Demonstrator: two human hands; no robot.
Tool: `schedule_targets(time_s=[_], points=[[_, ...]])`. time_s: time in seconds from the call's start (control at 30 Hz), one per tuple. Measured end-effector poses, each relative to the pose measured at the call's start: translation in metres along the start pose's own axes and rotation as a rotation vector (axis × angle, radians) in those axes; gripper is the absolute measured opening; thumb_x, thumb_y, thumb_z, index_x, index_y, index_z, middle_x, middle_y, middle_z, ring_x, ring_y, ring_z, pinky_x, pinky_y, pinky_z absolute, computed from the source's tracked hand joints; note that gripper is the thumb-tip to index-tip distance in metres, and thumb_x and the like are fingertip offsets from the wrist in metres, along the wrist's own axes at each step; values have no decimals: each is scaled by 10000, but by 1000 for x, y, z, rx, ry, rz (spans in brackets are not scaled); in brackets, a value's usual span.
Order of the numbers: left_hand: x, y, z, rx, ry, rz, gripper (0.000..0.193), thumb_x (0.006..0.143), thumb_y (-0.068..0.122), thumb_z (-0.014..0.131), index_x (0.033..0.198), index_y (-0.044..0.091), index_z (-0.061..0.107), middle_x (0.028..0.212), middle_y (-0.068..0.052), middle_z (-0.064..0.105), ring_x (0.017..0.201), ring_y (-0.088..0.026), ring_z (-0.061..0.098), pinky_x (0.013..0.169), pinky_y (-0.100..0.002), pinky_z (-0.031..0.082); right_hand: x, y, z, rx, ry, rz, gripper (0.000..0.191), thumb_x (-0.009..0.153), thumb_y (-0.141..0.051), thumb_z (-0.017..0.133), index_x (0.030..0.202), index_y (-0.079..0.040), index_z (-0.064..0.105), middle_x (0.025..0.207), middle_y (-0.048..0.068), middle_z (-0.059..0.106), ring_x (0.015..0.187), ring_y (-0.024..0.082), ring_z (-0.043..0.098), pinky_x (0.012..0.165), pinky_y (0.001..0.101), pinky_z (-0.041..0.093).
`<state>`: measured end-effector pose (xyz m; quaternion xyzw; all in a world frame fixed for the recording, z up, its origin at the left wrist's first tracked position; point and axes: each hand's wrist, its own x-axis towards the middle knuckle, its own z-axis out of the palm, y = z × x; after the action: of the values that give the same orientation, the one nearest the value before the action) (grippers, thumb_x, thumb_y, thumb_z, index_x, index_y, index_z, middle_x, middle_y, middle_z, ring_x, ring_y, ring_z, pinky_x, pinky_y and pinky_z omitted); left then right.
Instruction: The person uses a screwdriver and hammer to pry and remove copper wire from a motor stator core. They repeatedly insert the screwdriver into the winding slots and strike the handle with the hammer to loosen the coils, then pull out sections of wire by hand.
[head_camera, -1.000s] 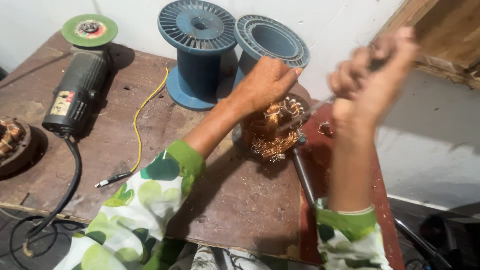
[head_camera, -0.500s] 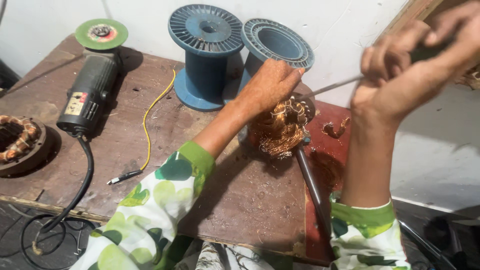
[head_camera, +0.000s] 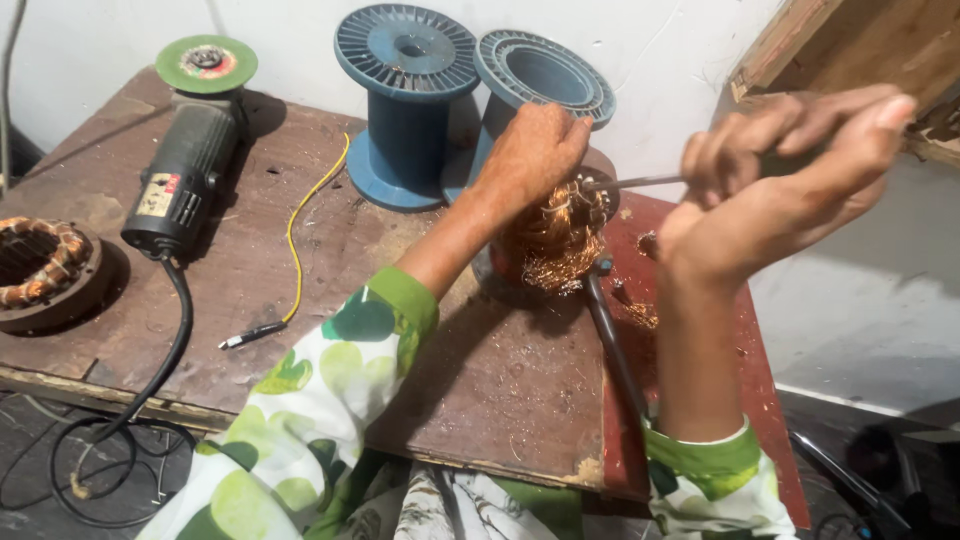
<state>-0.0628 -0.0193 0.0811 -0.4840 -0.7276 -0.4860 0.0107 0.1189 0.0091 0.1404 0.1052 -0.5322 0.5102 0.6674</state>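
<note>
My left hand (head_camera: 535, 155) presses down on top of a motor stator packed with tangled copper wire (head_camera: 555, 240), which sits on the worn wooden table (head_camera: 330, 270). My right hand (head_camera: 790, 185) is raised to the right of it, fingers closed around the handle of a thin metal tool (head_camera: 640, 182). The tool's tip reaches into the copper windings under my left hand. Both sleeves are green and white patterned.
Two blue plastic spools (head_camera: 405, 100) (head_camera: 540, 85) stand behind the stator. An angle grinder (head_camera: 185, 165) with a green disc lies at the left, its black cable trailing off the table edge. Another wound stator (head_camera: 45, 270) sits far left. A yellow wire (head_camera: 300, 235) and a dark metal bar (head_camera: 612, 345) lie nearby.
My right hand has come down and left from its raised position, bringing the tool's tip level into the windings. My left hand stays on the stator.
</note>
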Motion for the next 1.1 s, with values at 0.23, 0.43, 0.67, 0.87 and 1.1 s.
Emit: schedule_targets(time_s=[0.23, 0.43, 0.67, 0.87, 1.1], points=[[-5, 12, -3, -29, -104, -23, 471, 1000, 293, 514, 653, 30, 696, 500, -121, 622, 432, -214, 596, 484, -431, 543, 51, 41, -38, 15, -63, 197, 454, 1160, -446, 418, 913, -66, 386, 609, 20, 271, 467, 140, 280, 412, 328, 235], [-10, 23, 3, 21, -55, 58, 483, 977, 314, 561, 622, 13, 687, 521, -131, 622, 459, -224, 620, 546, -421, 561, 95, 74, -36, 124, -36, 516, 490, 1149, -544, 372, 979, -88, 429, 597, -16, 262, 486, 124, 249, 445, 293, 185], [-8, 13, -3, -70, -27, 146, 421, 970, 262, 589, 662, -13, 665, 529, -139, 604, 459, -223, 601, 529, -419, 542, 110, 93, -37, 261, 25, 747, 473, 1124, -556, 418, 967, -112, 462, 630, -6, 295, 509, 128, 236, 476, 313, 177], [-7, 6, -7, -70, -207, 33, 428, 1030, 239, 488, 716, 43, 704, 512, -99, 597, 421, -188, 535, 404, -339, 481, 118, 102, -21, 478, -192, 968, 598, 1141, -550, 335, 703, -144, 296, 612, -4, 280, 500, 108, 235, 458, 277, 183], [-4, 3, -6, -106, -166, 139, 397, 1013, 241, 507, 724, 60, 712, 491, -51, 597, 411, -155, 559, 433, -351, 499, 118, 103, -13, 581, -191, 1044, 594, 1164, -555, 353, 748, -132, 360, 569, -30, 273, 463, 87, 216, 423, 247, 161]])
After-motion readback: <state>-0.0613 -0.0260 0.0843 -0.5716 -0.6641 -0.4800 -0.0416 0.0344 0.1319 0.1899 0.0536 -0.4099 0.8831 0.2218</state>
